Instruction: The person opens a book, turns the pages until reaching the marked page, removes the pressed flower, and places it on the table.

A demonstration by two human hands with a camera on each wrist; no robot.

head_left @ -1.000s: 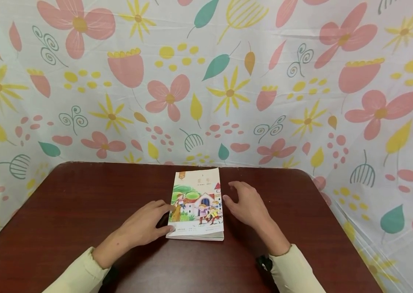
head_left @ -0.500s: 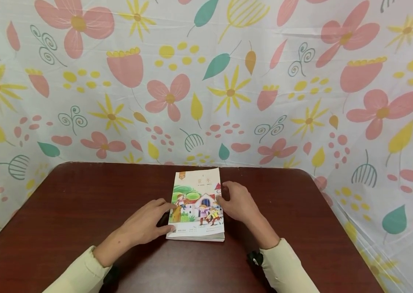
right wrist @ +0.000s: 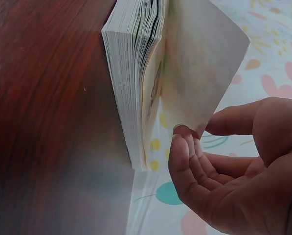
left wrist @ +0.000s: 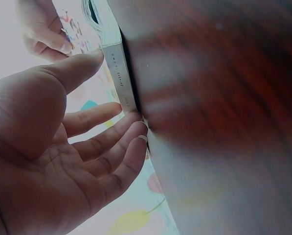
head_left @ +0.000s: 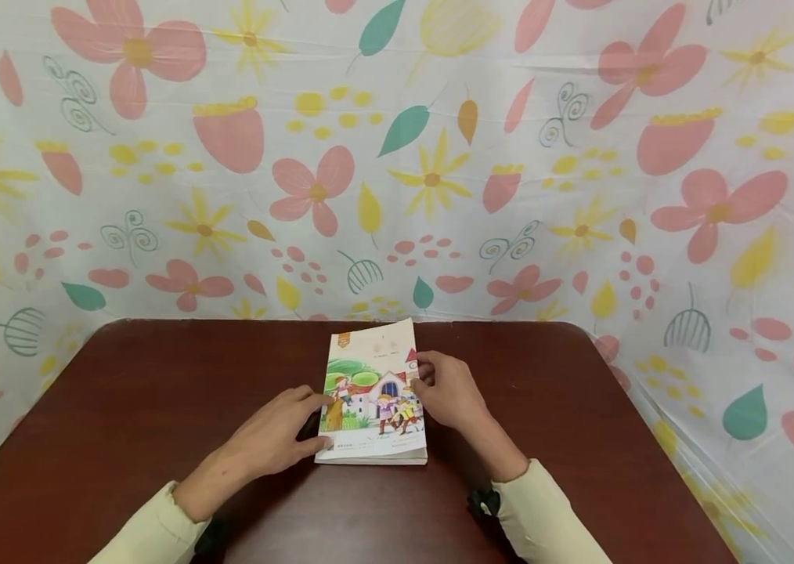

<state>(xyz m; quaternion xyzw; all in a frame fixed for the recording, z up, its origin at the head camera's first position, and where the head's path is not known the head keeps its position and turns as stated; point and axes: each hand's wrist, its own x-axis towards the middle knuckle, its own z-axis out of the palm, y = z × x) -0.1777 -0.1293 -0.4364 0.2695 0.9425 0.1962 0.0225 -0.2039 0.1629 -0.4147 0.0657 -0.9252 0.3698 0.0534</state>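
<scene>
A paperback book point(head_left: 367, 399) with a cartoon of children before a house lies on the table, its spine to the left. My right hand point(head_left: 449, 388) pinches the front cover point(right wrist: 199, 63) by its free edge, thumb on one side and fingers on the other. That cover is lifted away from the page block point(right wrist: 123, 83), as the right wrist view shows. At the spine point(left wrist: 119, 78) rests my left hand point(head_left: 270, 435), its thumb at the lower corner and its fingers loosely extended along the side. The book's underside is hidden.
The dark reddish-brown wooden table point(head_left: 157, 407) has rounded far corners. Behind it and to the sides hangs a white curtain point(head_left: 341, 266) printed with flowers and leaves.
My right hand has moved left from beside the book to its right edge and taken hold of the cover, which is now raised a little. The left hand stays at the spine.
</scene>
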